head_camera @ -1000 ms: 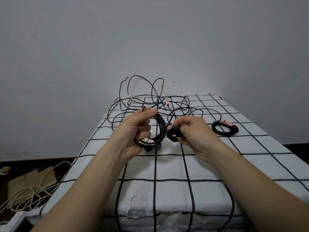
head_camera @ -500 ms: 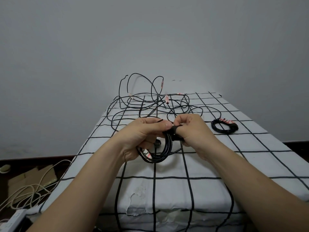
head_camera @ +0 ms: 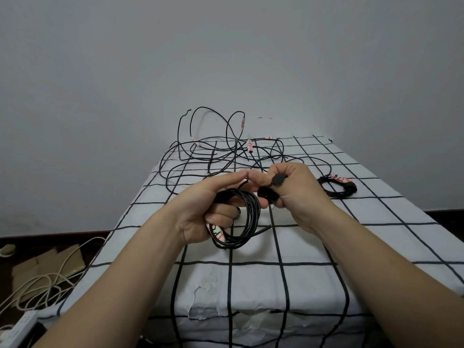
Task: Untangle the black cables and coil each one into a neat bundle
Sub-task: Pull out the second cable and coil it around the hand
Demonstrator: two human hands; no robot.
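While my left hand (head_camera: pixel 213 204) grips a coiled black cable (head_camera: pixel 251 222) above the checked white cloth (head_camera: pixel 301 247) and my right hand (head_camera: pixel 296 189) pinches a black strap (head_camera: pixel 275 183), one tied black bundle (head_camera: pixel 337 189) lies finished; the tangled black cables (head_camera: pixel 226 156) wait.

The person's left hand (head_camera: pixel 208 209) and right hand (head_camera: pixel 298 189) are bare. So are the left forearm (head_camera: pixel 130 272) and right forearm (head_camera: pixel 376 259), with uncovered skin running all the way from the bottom edge of the view up to the wrists. The forearms are slim and smooth, looking broad near the camera and narrowing toward the wrists, with faint creases where the left wrist meets the palm; the fingers (head_camera: pixel 221 217) are slender, their nails too small to make out.
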